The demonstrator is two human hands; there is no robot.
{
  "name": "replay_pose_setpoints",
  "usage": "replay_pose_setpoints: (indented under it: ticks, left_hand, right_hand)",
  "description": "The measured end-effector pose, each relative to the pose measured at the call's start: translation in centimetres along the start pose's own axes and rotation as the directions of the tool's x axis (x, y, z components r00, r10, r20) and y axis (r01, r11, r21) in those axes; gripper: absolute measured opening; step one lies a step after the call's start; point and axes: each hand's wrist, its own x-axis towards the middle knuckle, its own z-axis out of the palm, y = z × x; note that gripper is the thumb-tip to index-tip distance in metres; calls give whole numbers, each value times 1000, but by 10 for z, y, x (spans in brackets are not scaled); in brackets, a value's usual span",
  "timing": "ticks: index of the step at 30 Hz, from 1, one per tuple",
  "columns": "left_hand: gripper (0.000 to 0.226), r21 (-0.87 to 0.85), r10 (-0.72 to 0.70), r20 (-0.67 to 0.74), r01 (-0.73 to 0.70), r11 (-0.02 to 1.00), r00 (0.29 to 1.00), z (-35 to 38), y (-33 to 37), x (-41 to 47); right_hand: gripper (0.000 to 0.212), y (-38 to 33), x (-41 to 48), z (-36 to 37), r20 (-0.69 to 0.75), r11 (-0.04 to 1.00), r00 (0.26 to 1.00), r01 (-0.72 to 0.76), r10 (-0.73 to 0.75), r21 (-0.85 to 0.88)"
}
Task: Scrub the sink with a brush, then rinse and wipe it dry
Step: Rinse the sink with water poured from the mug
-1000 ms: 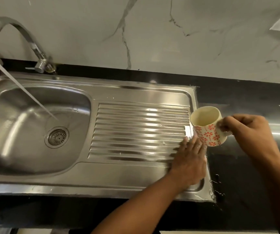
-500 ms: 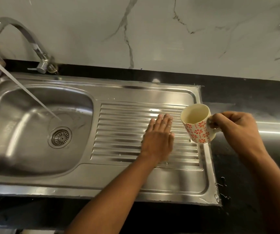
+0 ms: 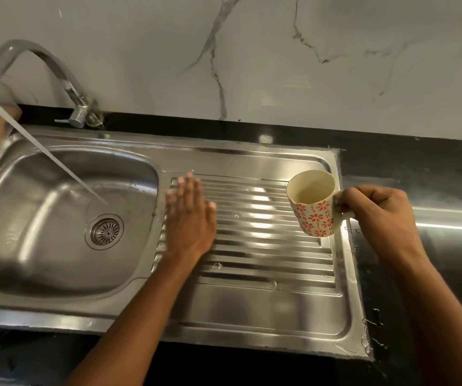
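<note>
Two grips | left grip point(image 3: 189, 227) flat, slid leftward on drainboard point(image 3: 266, 246) | right grip point(image 3: 377, 215) holds mug point(image 3: 315, 210)

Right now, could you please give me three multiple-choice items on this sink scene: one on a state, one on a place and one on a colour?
1. What state is the tap in?
A. running
B. off
C. covered by a cloth

2. Where does the left hand lie?
A. on the tap
B. in the basin
C. flat on the drainboard

3. What colour are the flowers on the mug?
A. blue
B. red
C. green

Answers:
1 A: water pours from its spout.
2 C: its straight fingers lie on the ribs.
3 B: red flowers show on the cream mug, which the right hand holds by the handle.
</note>
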Motion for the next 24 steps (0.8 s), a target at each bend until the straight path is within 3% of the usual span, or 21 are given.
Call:
replay_pose_setpoints:
  ticks: [4, 8, 12, 17, 24]
  left_hand:
    - [62, -141, 313, -2, -311, 940, 950, 13, 113, 22]
    - [80, -241, 535, 106, -500, 832, 838, 24, 191, 47]
    - [98, -106, 521, 221, -511, 853, 824, 43, 215, 64]
    - [81, -104, 460, 159, -448, 888, 874, 42, 192, 73]
    - [63, -89, 323, 61, -317, 944, 944, 32, 88, 89]
  right_hand:
    - [25, 3, -1, -8, -32, 999, 999, -12, 13, 42]
    - [26, 6, -3, -18, -84, 999, 996, -29, 31, 15]
    - [27, 8, -3, -21, -110, 999, 993, -44, 46, 16]
    - [27, 9, 5, -11, -99, 998, 994, -36, 40, 47]
    - [27, 8, 14, 16, -43, 992, 999, -27, 32, 121]
